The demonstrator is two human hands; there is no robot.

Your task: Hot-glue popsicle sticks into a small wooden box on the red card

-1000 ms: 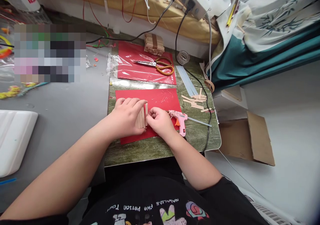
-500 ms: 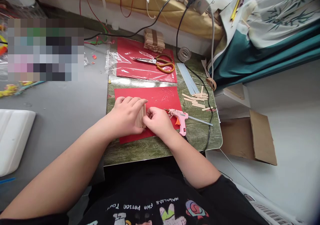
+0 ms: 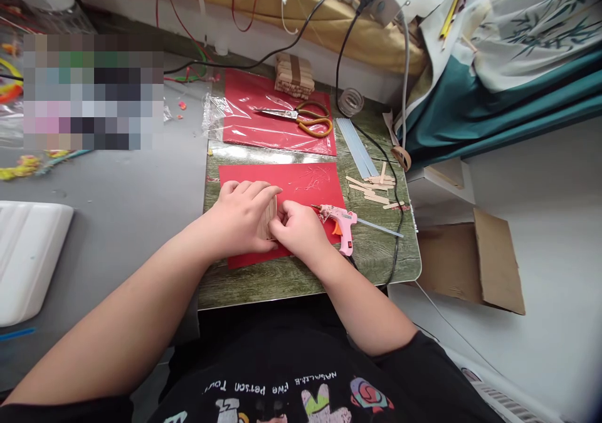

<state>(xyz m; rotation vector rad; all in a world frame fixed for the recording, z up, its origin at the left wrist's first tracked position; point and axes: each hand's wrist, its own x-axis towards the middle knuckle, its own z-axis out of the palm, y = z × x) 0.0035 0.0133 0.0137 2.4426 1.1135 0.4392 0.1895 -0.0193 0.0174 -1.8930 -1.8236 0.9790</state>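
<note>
A small panel of wooden craft sticks (image 3: 269, 221), set side by side, is held over a sheet of red paper (image 3: 301, 175). My left hand (image 3: 244, 217) wraps around it, thumb at the near edge and fingers at the far edge. My right hand (image 3: 297, 225) is closed, with its thumb and forefinger pressed at the panel's right edge; anything inside that pinch is hidden. Just right of my right hand lies a pink glue gun (image 3: 344, 224) with an orange trigger, a glue stick (image 3: 380, 227) poking out of its back.
Scissors (image 3: 305, 117) lie on wrapped red paper (image 3: 244, 128), near a bundle of craft sticks (image 3: 295, 75). Glue sticks (image 3: 357, 150), loose wooden sticks (image 3: 374, 190) and a tape roll (image 3: 351, 101) are to the right. A black cable (image 3: 394, 210) crosses there. A cardboard box (image 3: 498, 260) stands beyond the table.
The whole view has shifted slightly, so things appear a little further right. Both hands keep the same hold on the stick panel.
</note>
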